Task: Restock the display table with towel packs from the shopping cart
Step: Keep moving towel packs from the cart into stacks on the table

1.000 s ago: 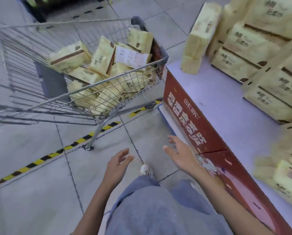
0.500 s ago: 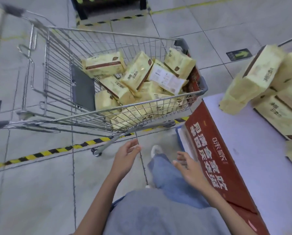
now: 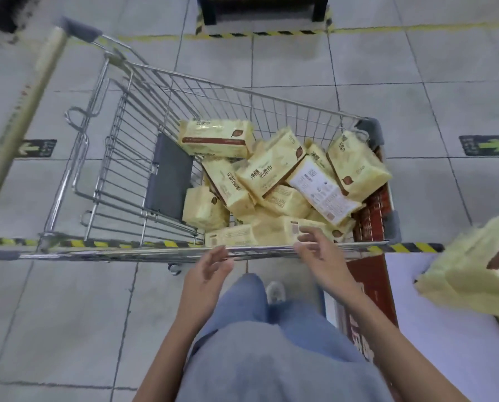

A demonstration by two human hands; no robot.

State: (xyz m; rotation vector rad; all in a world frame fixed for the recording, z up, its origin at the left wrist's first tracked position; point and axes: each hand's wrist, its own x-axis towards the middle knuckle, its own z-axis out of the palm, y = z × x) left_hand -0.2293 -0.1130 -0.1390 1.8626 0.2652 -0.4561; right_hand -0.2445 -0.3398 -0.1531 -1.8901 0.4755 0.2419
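Grey floor tiles marked with hazard-striped tape surround the work area.

Head view: the shopping cart stands directly ahead, one end beside the display table.

Progress: at least one pack lies on the table at the frame edge. A loose heap of towel packs occupies that end of the cart, so much restocking appears outstanding.

Packs are pale yellow, soft-wrapped, brown-striped, lying at mixed angles.

Left hand and right hand hover at the near rim, fingers loosely spread, holding nothing.
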